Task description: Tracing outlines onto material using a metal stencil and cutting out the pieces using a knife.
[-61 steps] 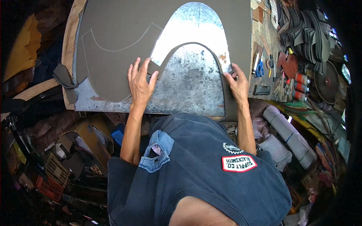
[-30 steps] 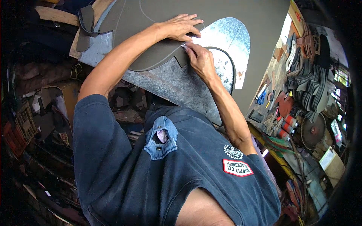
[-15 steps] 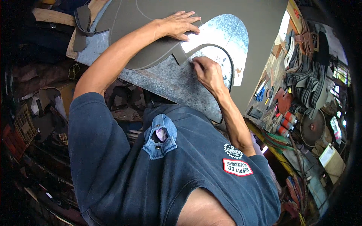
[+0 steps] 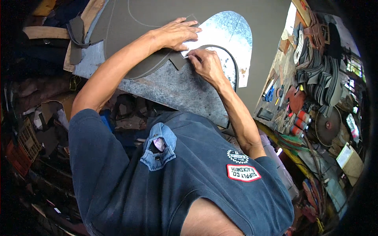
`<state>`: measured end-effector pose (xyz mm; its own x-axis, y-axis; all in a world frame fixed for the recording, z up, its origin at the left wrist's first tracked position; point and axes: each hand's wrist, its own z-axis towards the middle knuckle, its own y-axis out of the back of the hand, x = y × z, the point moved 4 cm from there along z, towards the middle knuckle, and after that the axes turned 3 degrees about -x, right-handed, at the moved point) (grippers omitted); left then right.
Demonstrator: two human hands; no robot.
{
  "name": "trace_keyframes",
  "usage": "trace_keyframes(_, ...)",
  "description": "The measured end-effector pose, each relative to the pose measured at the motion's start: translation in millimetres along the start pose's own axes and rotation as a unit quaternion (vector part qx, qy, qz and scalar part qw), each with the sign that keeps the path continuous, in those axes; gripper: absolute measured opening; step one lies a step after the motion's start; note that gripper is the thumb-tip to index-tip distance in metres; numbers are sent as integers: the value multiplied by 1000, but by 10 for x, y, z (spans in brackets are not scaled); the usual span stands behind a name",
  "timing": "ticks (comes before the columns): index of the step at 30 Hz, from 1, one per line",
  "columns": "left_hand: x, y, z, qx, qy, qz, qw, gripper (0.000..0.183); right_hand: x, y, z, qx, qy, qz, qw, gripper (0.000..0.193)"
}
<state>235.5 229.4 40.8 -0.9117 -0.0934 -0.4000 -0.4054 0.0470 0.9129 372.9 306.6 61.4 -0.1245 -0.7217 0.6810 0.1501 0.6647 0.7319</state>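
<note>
My left hand [image 4: 177, 34] lies flat, fingers spread, across the grey-brown sheet [image 4: 153, 15] and the edge of a shiny metal template [image 4: 232, 31] with a rounded end. Thin pale curved lines run over the sheet. Close beside it, my right hand [image 4: 208, 66] is pinched on a small white stick, perhaps chalk, whose tip [image 4: 186, 56] points at the template's edge. Most of the stick is hidden by the fingers. A narrow cut strip [image 4: 179, 62] of sheet curves around under my right hand, over a spotted metal tabletop [image 4: 165, 88].
At the right, a side bench bears a stack of dark cut sole shapes [image 4: 321, 80], blue-handled scissors [image 4: 269, 93], orange-and-grey bottles [image 4: 301, 122] and a round fan [image 4: 327, 128]. Wooden pieces [image 4: 45, 33] and sheet offcuts [image 4: 76, 29] lie at the far left.
My right hand has moved left and up, closer to my left hand. The whole view has shifted slightly; my left hand stays flat on the sheet and template.
</note>
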Motion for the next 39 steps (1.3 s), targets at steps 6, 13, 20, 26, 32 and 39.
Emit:
trace_keyframes(6,-14,-10,-14,6,6,-5,1000,47,-187,157,117,-32,32,-66,997,11)
trace_keyframes(13,-24,12,-1,14,10,1,1000,45,-607,635,-16,-125,-48,-184,974,14)
trace_keyframes(20,-282,84,229,-8,21,71,997,29,-606,1110,-99,-219,-175,-35,959,18)
trace_keyframes(26,-806,-191,722,-48,234,152,959,66,-736,817,624,-93,-106,58,988,19)
trace_keyframes(32,-1005,-315,754,-38,351,170,920,92,-557,511,1008,57,-16,-14,998,23)
trace_keyframes(39,-1013,-309,786,-15,344,159,925,84,-664,407,1168,46,49,-82,994,23)
